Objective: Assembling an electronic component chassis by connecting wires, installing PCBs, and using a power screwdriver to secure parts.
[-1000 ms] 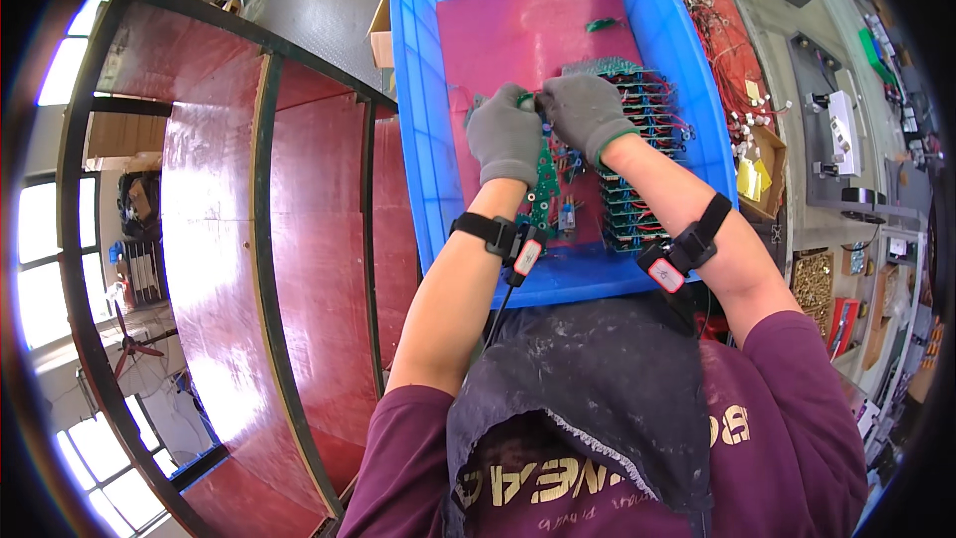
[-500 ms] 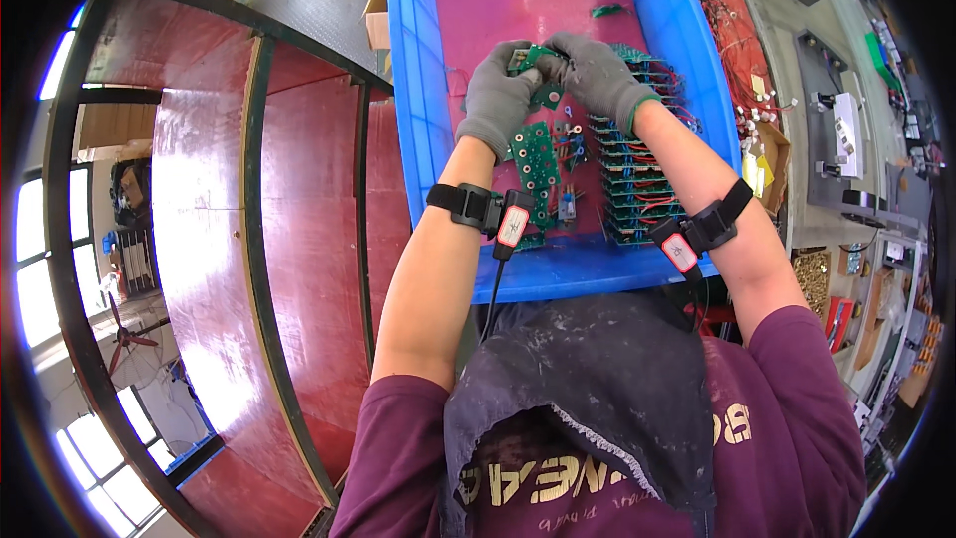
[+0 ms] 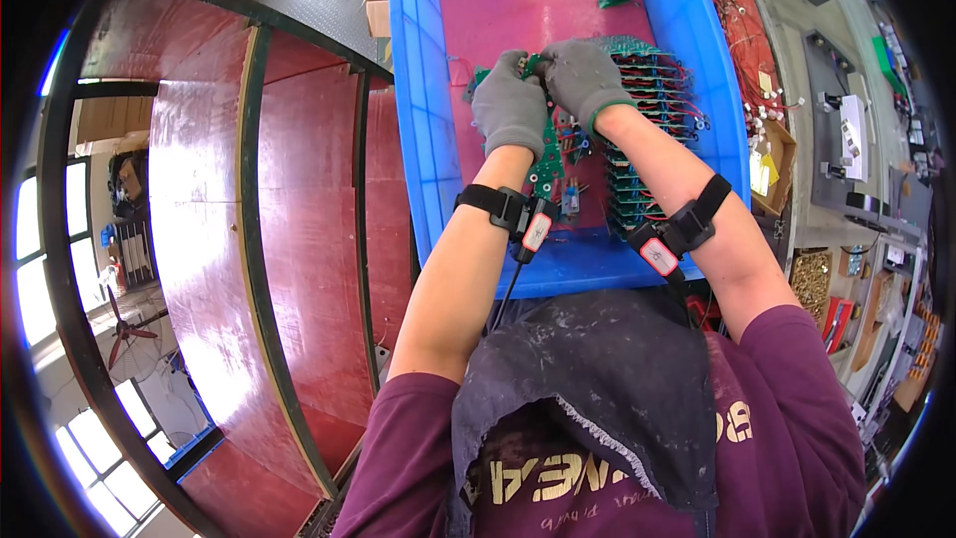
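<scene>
Inside blue plastic tub (image 3: pixel 583 265): green circuit board (image 3: pixel 533 64)
Left grey-gloved hand (image 3: pixel 510 108): pinching it
Right grey-gloved hand (image 3: pixel 582 80): curled, grip unclear
Wired green boards (image 3: pixel 652 100): could snag if brushed

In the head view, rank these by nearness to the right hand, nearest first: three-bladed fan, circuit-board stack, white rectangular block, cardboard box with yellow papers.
From the right hand:
1. Circuit-board stack, inside the tub's right side.
2. Cardboard box, just outside the tub, right.
3. White rectangular block, farther right.
4. Three-bladed fan, far left.
</scene>
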### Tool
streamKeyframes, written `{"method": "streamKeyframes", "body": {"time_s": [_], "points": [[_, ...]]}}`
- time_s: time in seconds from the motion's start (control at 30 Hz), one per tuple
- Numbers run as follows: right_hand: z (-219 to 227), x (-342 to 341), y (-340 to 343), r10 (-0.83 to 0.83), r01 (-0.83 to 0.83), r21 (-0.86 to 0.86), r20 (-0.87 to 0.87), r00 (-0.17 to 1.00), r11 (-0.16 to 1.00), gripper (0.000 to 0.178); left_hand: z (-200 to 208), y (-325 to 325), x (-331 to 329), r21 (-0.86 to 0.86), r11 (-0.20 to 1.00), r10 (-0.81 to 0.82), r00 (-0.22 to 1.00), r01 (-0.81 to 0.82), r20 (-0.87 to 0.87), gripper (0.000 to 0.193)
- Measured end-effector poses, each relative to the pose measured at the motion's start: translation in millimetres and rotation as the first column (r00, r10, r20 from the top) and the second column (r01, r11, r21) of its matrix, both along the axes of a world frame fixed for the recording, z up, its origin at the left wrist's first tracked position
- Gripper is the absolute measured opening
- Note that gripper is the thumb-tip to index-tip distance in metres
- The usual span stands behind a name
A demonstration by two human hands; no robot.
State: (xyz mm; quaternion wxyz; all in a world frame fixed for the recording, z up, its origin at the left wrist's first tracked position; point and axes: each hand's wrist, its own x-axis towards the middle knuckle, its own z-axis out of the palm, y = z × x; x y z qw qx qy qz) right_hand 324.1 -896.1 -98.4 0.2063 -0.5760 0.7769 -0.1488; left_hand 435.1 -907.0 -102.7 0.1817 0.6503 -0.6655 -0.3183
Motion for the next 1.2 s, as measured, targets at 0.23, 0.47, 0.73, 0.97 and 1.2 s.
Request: {"method": "streamKeyframes", "body": {"time_s": [0.23,0.47,0.73,0.97,1.2], "points": [[-13.0,-3.7,-11.3,0.000,0.002,-0.024,0.081,0.997,1.000,0.027,-11.2,-12.5,-1.1,-0.022,1.000,0.005,1.000,-0.005,-0.006,0.039],[-23.7,-8.0,-3.0,-0.098,0.085,-0.261,-0.036,0.995,0.962,0.050,-33.8,-31.6,9.4,0.042,0.998,0.032,0.988,-0.039,0.151,0.055],[-12.8,-25.9,24.9,-0.077,0.061,-0.435,-0.020,0.997,0.898,0.044,-58.0,2.3,8.9,0.339,0.819,-0.573,0.617,0.463,0.540,0.053],[-1.3,-43.7,52.5,0.042,-0.017,-0.336,0.067,0.997,0.942,0.033,-25.3,1.3,-0.6,0.173,0.819,-0.527,0.596,0.548,0.606,0.046],[5.1,-28.3,59.8,0.145,-0.103,-0.120,0.431,0.891,0.987,0.025,22.4,12.7,16.4,0.233,0.830,-0.537,0.839,0.507,0.087,0.065]]}}
